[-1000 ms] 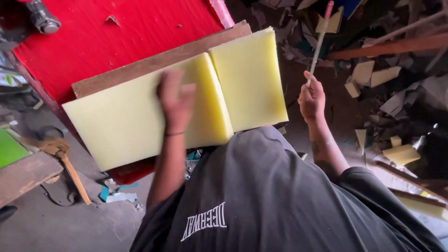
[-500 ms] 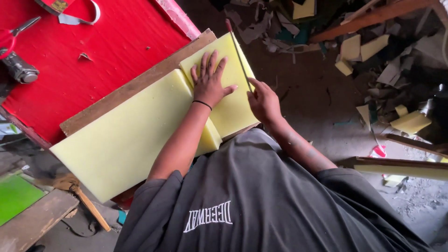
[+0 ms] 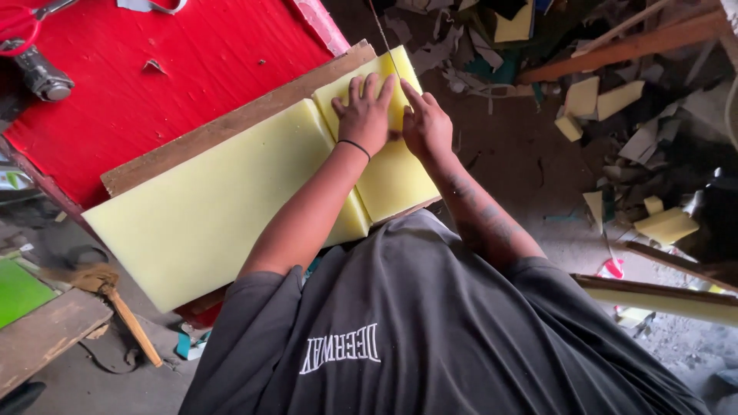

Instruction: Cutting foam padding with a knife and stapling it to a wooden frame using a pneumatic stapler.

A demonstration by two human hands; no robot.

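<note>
Up and to the left of the hands lies a red surface (image 3: 192, 69) with a scuffed, painted top, and a plain wooden board (image 3: 231, 127) runs along its near edge. To the right of the hands the dirt floor (image 3: 530, 177) is dark and littered with yellow foam scraps (image 3: 667, 225) and grey offcuts. A long wooden beam (image 3: 630, 48) crosses the far right corner. Down to the left, past the near edge of the surface, a hammer (image 3: 115, 300) lies on the grey floor beside a worn plank (image 3: 42, 338). The light is soft daylight, dimmer over the rubble.
</note>
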